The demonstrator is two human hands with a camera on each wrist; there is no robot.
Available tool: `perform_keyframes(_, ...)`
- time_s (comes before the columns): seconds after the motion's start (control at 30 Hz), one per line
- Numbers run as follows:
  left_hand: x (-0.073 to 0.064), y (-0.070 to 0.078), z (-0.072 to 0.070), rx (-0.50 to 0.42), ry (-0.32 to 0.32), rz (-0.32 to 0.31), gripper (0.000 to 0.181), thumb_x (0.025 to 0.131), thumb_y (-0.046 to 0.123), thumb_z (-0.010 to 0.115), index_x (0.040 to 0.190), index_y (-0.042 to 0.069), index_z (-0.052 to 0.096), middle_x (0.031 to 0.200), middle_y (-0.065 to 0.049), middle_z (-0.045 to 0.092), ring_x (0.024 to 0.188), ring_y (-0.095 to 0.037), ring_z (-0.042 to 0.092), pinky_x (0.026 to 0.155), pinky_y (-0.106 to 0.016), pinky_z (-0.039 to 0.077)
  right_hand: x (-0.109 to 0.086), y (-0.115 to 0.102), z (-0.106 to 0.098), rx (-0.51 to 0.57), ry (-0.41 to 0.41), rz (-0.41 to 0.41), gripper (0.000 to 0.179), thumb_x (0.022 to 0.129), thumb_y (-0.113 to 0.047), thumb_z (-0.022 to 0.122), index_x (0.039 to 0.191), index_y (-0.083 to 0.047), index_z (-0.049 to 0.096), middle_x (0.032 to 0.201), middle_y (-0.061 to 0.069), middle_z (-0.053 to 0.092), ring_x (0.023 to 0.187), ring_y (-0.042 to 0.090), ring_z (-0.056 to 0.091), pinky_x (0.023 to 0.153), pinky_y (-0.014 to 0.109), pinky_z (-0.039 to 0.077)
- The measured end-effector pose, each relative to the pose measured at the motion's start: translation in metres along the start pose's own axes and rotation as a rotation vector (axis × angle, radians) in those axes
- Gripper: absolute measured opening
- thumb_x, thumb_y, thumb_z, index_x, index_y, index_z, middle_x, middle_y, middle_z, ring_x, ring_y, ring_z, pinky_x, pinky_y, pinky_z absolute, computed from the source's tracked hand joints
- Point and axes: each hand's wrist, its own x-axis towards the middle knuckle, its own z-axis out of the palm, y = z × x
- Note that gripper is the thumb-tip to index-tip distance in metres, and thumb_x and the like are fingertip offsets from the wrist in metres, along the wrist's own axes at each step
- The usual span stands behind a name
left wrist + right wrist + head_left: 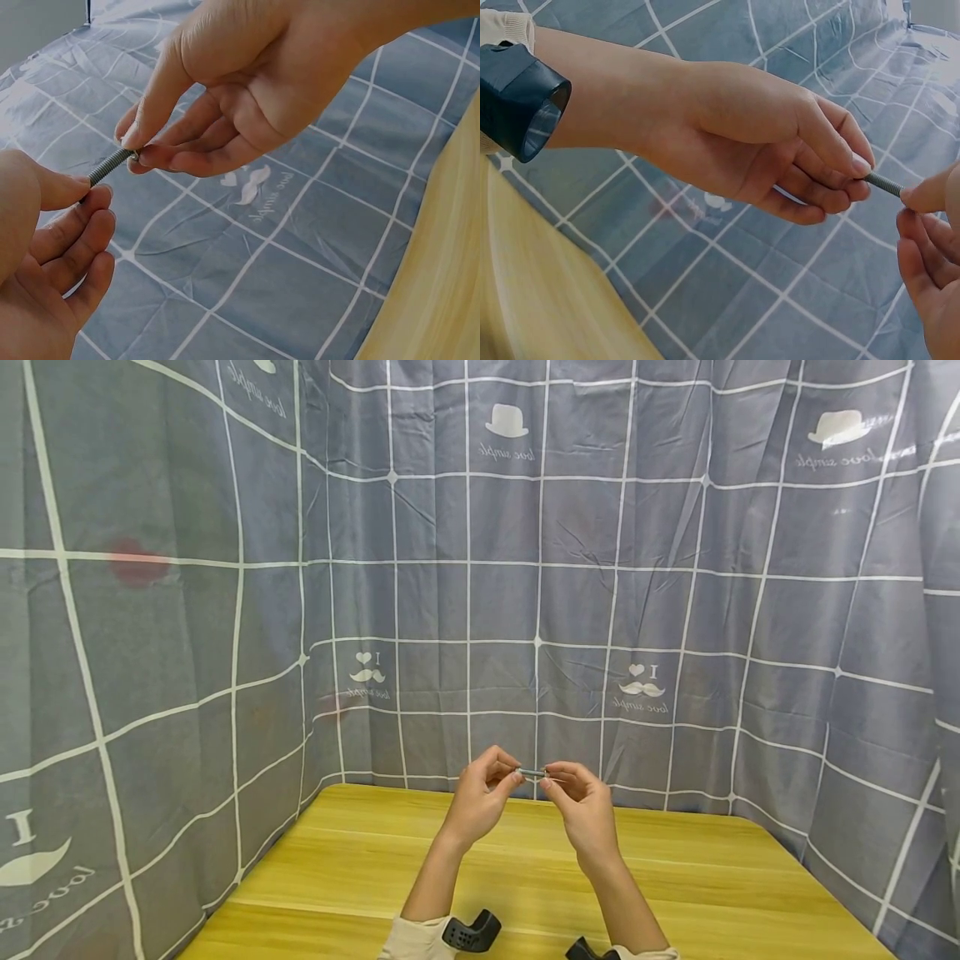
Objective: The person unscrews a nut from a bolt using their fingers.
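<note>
A thin grey threaded bolt spans the gap between both hands, raised over the far part of the table. My left hand pinches one end between thumb and fingertips. At the other end, my right hand pinches with thumb and index finger. In the left wrist view, the screw thread of the bolt shows between the two thumbs, and a small metal edge peeks out by the right fingertips. From the right wrist, the bolt slants between the hands, its ends hidden under the fingers.
Below the hands lies a yellow wood-grain table. Grey curtains with white grid lines hang behind it and along both sides. Each wrist wears a black camera mount over a light sleeve.
</note>
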Motion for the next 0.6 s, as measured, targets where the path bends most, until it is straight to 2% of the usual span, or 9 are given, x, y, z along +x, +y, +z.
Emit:
perform_keyframes(0.2, 0.0001, 0.0009, 0.0009, 0.006, -0.005, 0.005, 0.004, 0.104, 0.006, 0.064, 0.106, 0.004, 0.064, 0.098, -0.004, 0.073, 0.094, -0.022, 0.071, 0.085, -0.04, 0.055, 0.0007, -0.0005, 0.0009, 0.041, 0.007, -0.022, 0.017, 0.096, 0.0, 0.073, 0.11, 0.009, 0.07, 0.111, 0.02, 0.07, 0.099, 0.019, 0.069, 0.087, 0.028, 0.053)
perform_keyframes(0.3, 0.0002, 0.0013, 0.0013, 0.011, -0.009, 0.005, 0.003, 0.104, 0.006, 0.064, 0.106, 0.005, 0.064, 0.098, -0.003, 0.074, 0.093, -0.021, 0.07, 0.085, -0.041, 0.054, 0.0011, -0.0007, 0.0006, 0.026, 0.01, -0.029, 0.02, 0.095, 0.002, 0.073, 0.114, 0.009, 0.068, 0.114, 0.018, 0.068, 0.101, 0.019, 0.069, 0.087, 0.028, 0.053)
perform_keyframes(0.43, 0.0004, 0.0013, 0.0018, 0.016, -0.008, 0.006, 0.003, 0.104, 0.005, 0.063, 0.106, 0.006, 0.065, 0.098, -0.003, 0.073, 0.092, -0.021, 0.07, 0.084, -0.04, 0.054, 0.0015, -0.0016, -0.0002, 0.018, 0.013, 0.007, 0.028, 0.095, 0.003, 0.073, 0.122, 0.007, 0.067, 0.123, 0.017, 0.064, 0.104, 0.017, 0.067, 0.088, 0.027, 0.054)
perform_keyframes(0.6, 0.0012, -0.0004, 0.0022, 0.012, -0.006, 0.007, 0.004, 0.103, 0.004, 0.063, 0.106, 0.007, 0.065, 0.098, -0.004, 0.074, 0.093, -0.022, 0.07, 0.085, -0.039, 0.055, 0.0014, -0.0016, -0.0007, 0.017, 0.01, 0.045, 0.025, 0.097, -0.002, 0.073, 0.12, 0.008, 0.07, 0.122, 0.021, 0.065, 0.098, 0.016, 0.07, 0.086, 0.027, 0.054)
